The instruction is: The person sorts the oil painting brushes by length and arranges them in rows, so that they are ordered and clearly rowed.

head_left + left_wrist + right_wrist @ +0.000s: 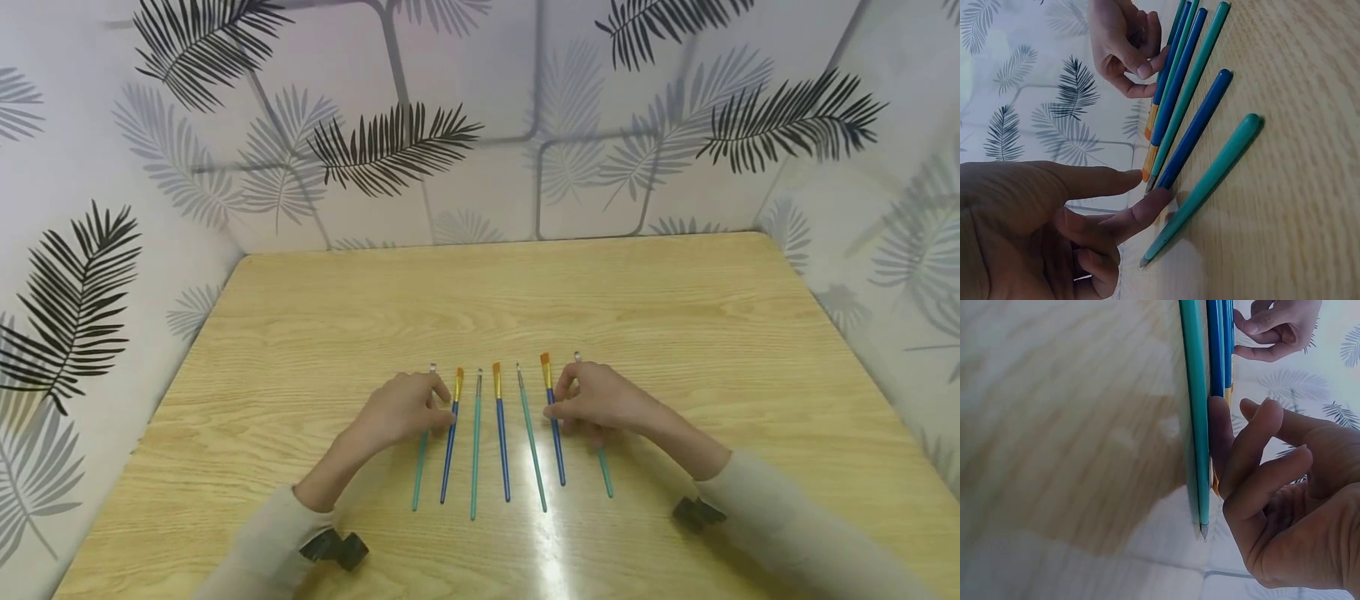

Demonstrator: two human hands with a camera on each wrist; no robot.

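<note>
Several slim paintbrushes lie in a fanned row, bristles away, alternating teal handles and blue handles with orange bristles. My left hand (401, 408) reaches over the leftmost teal paintbrush (418, 475); its index fingertip (1159, 195) touches the blue paintbrush (1200, 122) beside it, with a gap between thumb and index. On the other side, my right hand (600, 398) covers part of the rightmost teal paintbrush (605, 475). Its index finger and thumb stand apart about the rightmost blue paintbrush (557, 442), the index against the handle. The remaining right fingers are bent loosely.
Three more paintbrushes lie between the hands: teal (476, 450), blue (502, 450) and teal (532, 450). The pale wooden table (360, 308) meets a leaf-patterned wall (480, 192) at its far edge. A dark strap (333, 548) is on the left sleeve.
</note>
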